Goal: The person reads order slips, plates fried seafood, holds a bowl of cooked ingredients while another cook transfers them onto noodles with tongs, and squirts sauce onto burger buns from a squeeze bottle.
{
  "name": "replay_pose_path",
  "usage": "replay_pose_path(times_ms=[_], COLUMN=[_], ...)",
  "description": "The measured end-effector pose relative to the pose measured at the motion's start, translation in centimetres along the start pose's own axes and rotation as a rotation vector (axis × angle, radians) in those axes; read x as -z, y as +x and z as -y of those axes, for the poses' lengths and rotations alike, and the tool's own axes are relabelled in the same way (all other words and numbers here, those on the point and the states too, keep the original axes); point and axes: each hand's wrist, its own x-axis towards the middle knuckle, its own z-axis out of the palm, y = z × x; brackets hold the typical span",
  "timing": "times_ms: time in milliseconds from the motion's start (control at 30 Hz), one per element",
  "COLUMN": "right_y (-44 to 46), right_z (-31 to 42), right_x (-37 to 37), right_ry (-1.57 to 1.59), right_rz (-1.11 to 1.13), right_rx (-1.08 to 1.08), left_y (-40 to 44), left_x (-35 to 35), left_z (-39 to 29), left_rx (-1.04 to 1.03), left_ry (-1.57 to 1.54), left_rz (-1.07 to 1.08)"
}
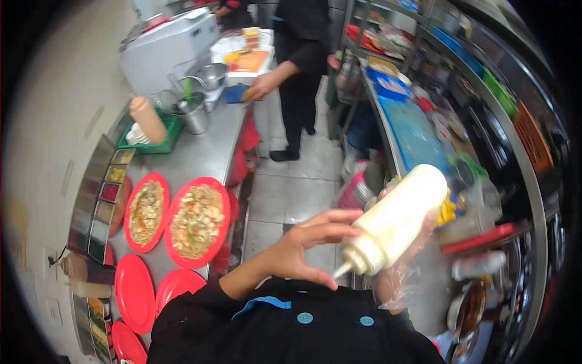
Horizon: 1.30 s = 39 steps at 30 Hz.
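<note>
A squeeze bottle with pale, creamy contents is tilted in front of my chest, its nozzle pointing down and left. My right hand, in a clear plastic glove, grips it from behind; the bottle hides most of those fingers. Bare and with fingers apart, my left hand is beside the bottle's cap, thumb close to the nozzle tip. Whether its fingertips touch the bottle, I cannot tell. To the left, two red plates hold noodle-like food: one plate near the counter edge, another plate beside it.
Several bare red plates lie on the left steel counter. Along the wall runs a row of topping containers. A green basket holds another bottle. A co-worker stands in the aisle ahead. Shelving and a blue board line the right.
</note>
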Motion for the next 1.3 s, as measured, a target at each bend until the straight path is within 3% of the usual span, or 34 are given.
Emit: replay_pose_path(times_ms=[67, 133, 167, 233, 300, 333, 367, 400, 433, 467, 533, 600, 667, 700, 733, 800, 867, 900, 967, 1000, 1033, 1067, 1100, 1133, 1233, 1267, 1300], right_y=[2.5, 5.8, 7.8, 11.7, 14.9, 16.2, 17.6, 19.0, 20.8, 21.3, 20.1, 18.8, 15.4, 13.2, 10.9, 5.6, 0.4, -1.2, -4.6, -6.3, -7.9, -10.4, -9.6, -9.9, -12.4, -13.8, -13.6], right_z=[-3.6, -6.5, -7.9, -11.7, -15.9, -17.6, -18.4, -19.2, -20.3, -19.5, -17.2, -15.0, -12.3, -11.0, -9.5, -5.9, -1.7, -0.6, 1.7, 2.7, 3.9, 4.5, 3.5, 3.0, 2.4, 2.7, 3.6], right_x=[-0.8, -0.8, -1.2, -4.0, -9.5, -11.8, -11.9, -11.8, -9.4, -9.1, -7.4, -1.0, 6.3, 10.0, 12.9, 18.4, 23.2, 23.0, 22.0, 23.1, 24.8, 25.4, 21.9, 20.8, 19.8, 20.5, 18.5], right_ry=[-0.003, 0.007, 0.01, -0.001, -0.213, -0.403, -0.552, -0.702, -0.956, -0.957, -1.02, -1.126, -1.229, -1.35, -1.246, -1.311, -1.48, -1.482, -1.289, -1.286, -1.247, -1.203, -1.512, -1.538, -1.337, -1.354, -1.509], right_rz=[-0.197, -0.125, -0.062, -0.051, -0.035, -0.014, 0.237, 0.491, 0.514, 0.522, 0.526, 0.396, 0.055, -0.043, -0.261, -0.485, -0.612, -0.637, -0.821, -0.851, -0.774, -0.713, -0.797, -0.853, -0.892, -0.905, -0.899], right_rx=[-0.01, -0.115, -0.193, -0.283, -0.35, -0.348, -0.364, -0.371, -0.286, -0.278, -0.278, -0.379, -0.493, -0.422, -0.502, -0.477, -0.552, -0.54, -0.502, -0.489, -0.487, -0.478, -0.536, -0.516, -0.345, -0.364, -0.512], left_y=[-0.5, -0.6, -0.2, 1.2, 1.8, 2.8, 3.4, 4.1, 4.9, 5.4, 5.8, 5.3, 3.9, 2.7, 2.1, 1.8, 2.8, 3.4, 3.4, 3.3, 2.1, -0.5, -1.8, -2.8, -2.3, -3.3, -2.2], left_x=[3.8, 7.7, 9.2, 11.4, 14.4, 16.9, 19.8, 22.7, 26.1, 30.9, 37.3, 44.9, 51.6, 55.0, 57.7, 59.7, 59.7, 60.7, 64.0, 65.7, 65.3, 64.5, 63.4, 63.0, 62.9, 64.6, 64.0], left_z=[-0.7, -1.7, -1.6, -0.5, -2.7, -3.8, -5.4, -7.3, -9.3, -10.7, -15.2, -16.4, -16.0, -15.0, -14.1, -12.4, -12.0, -11.5, -10.3, -9.3, -8.4, -7.1, -6.0, -5.4, -7.4, -6.9, -7.7], left_rx=[0.019, -0.095, -0.095, -0.52, -0.507, -0.621, -0.805, -0.91, -0.937, -0.929, -0.547, -0.193, 0.179, 0.257, 0.334, 0.531, 0.895, 0.885, 1.272, 1.366, 1.138, 0.772, 0.423, 0.23, 0.427, 0.17, 0.243], left_ry=[0.044, 0.377, 0.398, 0.63, 0.191, 0.373, 0.948, 1.264, 1.44, 1.123, 1.717, 1.806, 1.668, 1.688, 1.705, 1.653, 1.414, 1.407, 1.221, 1.126, 0.993, 0.73, 0.379, 0.119, 0.247, 0.692, 0.917], left_rz=[0.039, 0.012, -0.011, -0.321, -0.625, -0.76, -0.905, -1.023, -1.117, -1.109, -1.254, -1.354, -1.3, -1.247, -1.185, -1.121, -1.075, -1.052, -0.967, -0.934, -0.978, -1.022, -0.979, -0.903, -0.93, -0.739, -0.771])
